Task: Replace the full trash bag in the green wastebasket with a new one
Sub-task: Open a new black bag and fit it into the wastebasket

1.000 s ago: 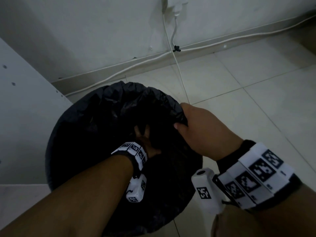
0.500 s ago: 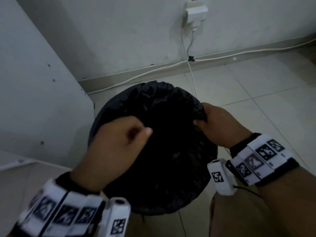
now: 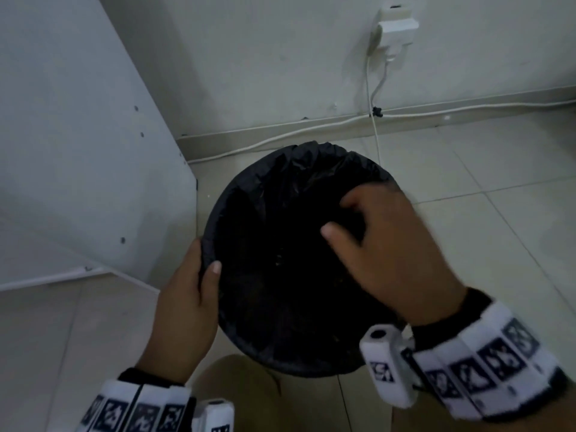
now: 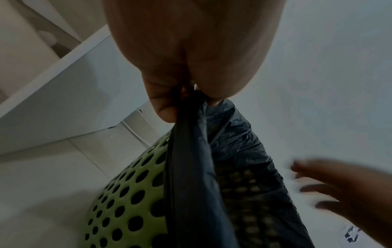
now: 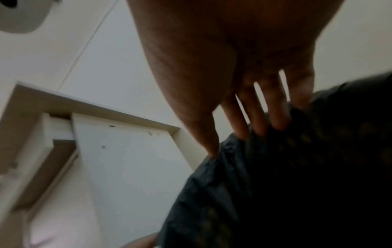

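I had left hand [image 3: 184, 304] pinching the black bag [image 3: 280, 260] over the green wastebasket [image 4: 127, 193] rim, right hand [image 3: 383, 254] spread inside; risk was thin film tearing if overstretched.

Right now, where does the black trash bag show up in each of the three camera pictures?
Head view: the black trash bag fills the centre, lining the round bin.
Left wrist view: it runs from the centre to the bottom edge, pinched by the left hand beside the green wastebasket.
Right wrist view: it fills the lower right.
Shared landmark: the white cabinet panel beside the bin.
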Action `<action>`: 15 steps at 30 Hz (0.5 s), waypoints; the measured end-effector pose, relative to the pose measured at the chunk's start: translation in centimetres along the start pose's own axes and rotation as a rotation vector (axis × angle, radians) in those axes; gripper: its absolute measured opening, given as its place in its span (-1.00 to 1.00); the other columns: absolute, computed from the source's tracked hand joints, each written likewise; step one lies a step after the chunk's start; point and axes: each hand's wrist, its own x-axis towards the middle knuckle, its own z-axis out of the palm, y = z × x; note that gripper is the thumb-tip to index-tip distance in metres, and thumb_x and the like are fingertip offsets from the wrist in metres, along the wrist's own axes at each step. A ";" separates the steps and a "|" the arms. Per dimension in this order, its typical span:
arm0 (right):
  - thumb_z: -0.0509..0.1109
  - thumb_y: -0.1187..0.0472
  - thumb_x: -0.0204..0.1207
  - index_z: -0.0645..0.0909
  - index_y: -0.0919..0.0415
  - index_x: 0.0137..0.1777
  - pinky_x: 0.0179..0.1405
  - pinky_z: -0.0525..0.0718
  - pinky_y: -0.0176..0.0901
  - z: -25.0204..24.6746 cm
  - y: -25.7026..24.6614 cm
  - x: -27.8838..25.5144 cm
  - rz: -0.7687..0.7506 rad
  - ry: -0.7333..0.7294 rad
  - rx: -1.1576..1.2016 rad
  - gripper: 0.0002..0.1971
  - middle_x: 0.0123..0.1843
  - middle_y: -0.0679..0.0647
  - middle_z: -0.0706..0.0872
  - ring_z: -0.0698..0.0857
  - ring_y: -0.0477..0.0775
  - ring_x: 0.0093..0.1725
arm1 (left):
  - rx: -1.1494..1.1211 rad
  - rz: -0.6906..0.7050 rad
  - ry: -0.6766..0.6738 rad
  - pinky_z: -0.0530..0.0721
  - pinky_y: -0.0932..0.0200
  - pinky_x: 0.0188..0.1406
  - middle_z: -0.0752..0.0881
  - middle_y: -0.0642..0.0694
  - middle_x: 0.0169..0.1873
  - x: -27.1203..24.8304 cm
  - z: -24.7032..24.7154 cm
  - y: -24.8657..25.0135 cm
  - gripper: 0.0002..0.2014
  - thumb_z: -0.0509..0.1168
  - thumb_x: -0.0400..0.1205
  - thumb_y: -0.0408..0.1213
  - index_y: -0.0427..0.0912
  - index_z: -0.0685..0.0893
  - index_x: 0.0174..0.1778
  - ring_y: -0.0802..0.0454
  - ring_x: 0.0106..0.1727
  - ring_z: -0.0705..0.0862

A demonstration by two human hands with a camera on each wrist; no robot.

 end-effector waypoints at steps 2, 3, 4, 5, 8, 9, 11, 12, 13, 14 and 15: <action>0.34 -0.20 0.51 0.50 0.05 0.37 0.24 0.61 0.12 2.8 -2.4 0.4 -0.071 -0.337 0.052 -0.49 0.26 0.07 0.65 0.59 0.16 0.25 | 0.006 -0.015 -0.001 0.57 0.54 -0.07 0.69 0.19 0.25 -0.2 0.0 0.0 -0.58 0.02 0.80 -0.04 0.16 0.39 0.60 0.32 0.12 0.67; 0.34 -0.18 0.52 0.46 0.06 0.44 0.27 0.60 0.13 4.7 -3.1 1.0 -0.118 -0.447 0.031 -0.45 0.34 0.07 0.62 0.58 0.18 0.29 | 0.016 -0.025 -0.001 0.54 0.57 -0.17 0.71 0.17 0.18 -0.4 0.0 0.0 -0.59 0.03 0.79 -0.03 0.16 0.40 0.59 0.32 0.04 0.68; 0.35 -0.14 0.53 0.40 0.07 0.51 0.28 0.59 0.13 6.5 -3.7 1.9 -0.165 -0.501 -0.018 -0.41 0.42 0.08 0.56 0.56 0.21 0.34 | 0.022 -0.039 0.001 0.52 0.58 -0.23 0.72 0.14 0.11 -0.6 0.1 0.0 -0.59 0.04 0.79 -0.03 0.16 0.40 0.58 0.28 -0.02 0.68; 0.35 -0.11 0.53 0.35 0.09 0.57 0.30 0.57 0.14 8.4 -4.0 2.9 -0.194 -0.521 -0.083 -0.36 0.49 0.10 0.51 0.53 0.24 0.39 | 0.023 -0.049 0.004 0.52 0.57 -0.26 0.73 0.11 0.06 -0.8 0.1 0.1 -0.59 0.05 0.78 -0.02 0.17 0.40 0.58 0.22 -0.05 0.70; 0.30 -0.05 0.59 0.32 0.19 0.59 0.36 0.51 0.15 12.7 -4.3 5.6 -0.148 -0.594 -0.228 -0.38 0.54 0.19 0.48 0.52 0.30 0.44 | 0.043 -0.043 -0.007 0.52 0.56 -0.18 0.75 0.13 0.12 -1.3 0.1 0.4 -0.58 0.06 0.77 -0.02 0.27 0.38 0.58 0.16 0.00 0.71; 0.27 -0.01 0.63 0.38 0.23 0.55 0.36 0.52 0.15 13.8 -4.3 6.2 -0.107 -0.647 -0.235 -0.45 0.50 0.23 0.53 0.55 0.31 0.42 | 0.039 -0.040 -0.011 0.52 0.59 -0.13 0.75 0.16 0.15 -1.4 0.0 0.5 -0.58 0.07 0.77 -0.03 0.29 0.38 0.58 0.19 0.03 0.70; 0.26 0.06 0.67 0.47 0.26 0.49 0.35 0.53 0.14 15.9 -3.7 6.9 -0.029 -0.733 -0.207 -0.55 0.45 0.27 0.59 0.57 0.32 0.41 | 0.022 -0.045 -0.014 0.50 0.64 -0.06 0.74 0.22 0.19 -1.5 -0.1 0.6 -0.57 0.07 0.76 -0.03 0.31 0.38 0.58 0.24 0.08 0.70; 0.26 0.07 0.68 0.46 0.26 0.51 0.38 0.50 0.14 16.6 -3.3 7.1 0.003 -0.748 -0.179 -0.54 0.48 0.28 0.56 0.55 0.33 0.44 | 0.013 -0.053 -0.010 0.51 0.64 -0.06 0.74 0.22 0.19 -1.5 -0.2 0.5 -0.56 0.07 0.76 -0.01 0.32 0.37 0.59 0.26 0.09 0.70; 0.27 0.06 0.68 0.42 0.25 0.54 0.43 0.47 0.14 17.1 -3.0 7.1 0.040 -0.756 -0.142 -0.51 0.53 0.28 0.51 0.51 0.33 0.49 | 0.007 -0.062 -0.009 0.53 0.61 -0.08 0.74 0.22 0.18 -1.4 -0.2 0.5 -0.55 0.07 0.75 0.01 0.33 0.35 0.60 0.28 0.08 0.70; 0.28 0.06 0.67 0.38 0.26 0.57 0.46 0.44 0.12 17.5 -2.7 7.1 0.087 -0.759 -0.088 -0.48 0.56 0.27 0.48 0.47 0.32 0.52 | 0.003 -0.070 -0.008 0.54 0.58 -0.10 0.75 0.21 0.18 -1.3 -0.2 0.3 -0.54 0.07 0.75 0.02 0.34 0.34 0.61 0.29 0.07 0.70; 0.29 0.06 0.67 0.38 0.28 0.57 0.46 0.44 0.08 17.7 -2.5 7.1 0.151 -0.754 -0.014 -0.47 0.56 0.27 0.48 0.48 0.31 0.52 | -0.001 -0.077 -0.008 0.54 0.58 -0.11 0.75 0.21 0.16 -1.3 -0.3 0.2 -0.54 0.07 0.74 0.03 0.34 0.33 0.61 0.32 0.06 0.69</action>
